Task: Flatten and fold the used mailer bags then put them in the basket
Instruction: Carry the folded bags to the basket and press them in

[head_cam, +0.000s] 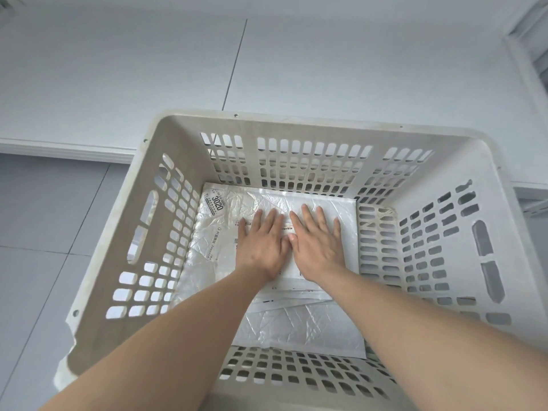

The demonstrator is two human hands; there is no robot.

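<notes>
A large off-white perforated plastic basket (98,232) fills the view. On its floor lies a stack of flattened white mailer bags (302,321), crinkled and shiny. One bag at the back left carries a label reading 3020 (218,203). Both my arms reach down into the basket. My left hand (261,247) and my right hand (318,243) lie side by side, palms down with straight fingers, pressing on the top folded mailer bag (347,221). The thumbs touch each other in the middle.
The basket stands on a grey tiled floor (38,232), against a white panelled surface (118,84) that runs along the back. The near left corner of the basket rim (69,345) looks chipped. Bare basket floor (376,241) shows to the right of the bags.
</notes>
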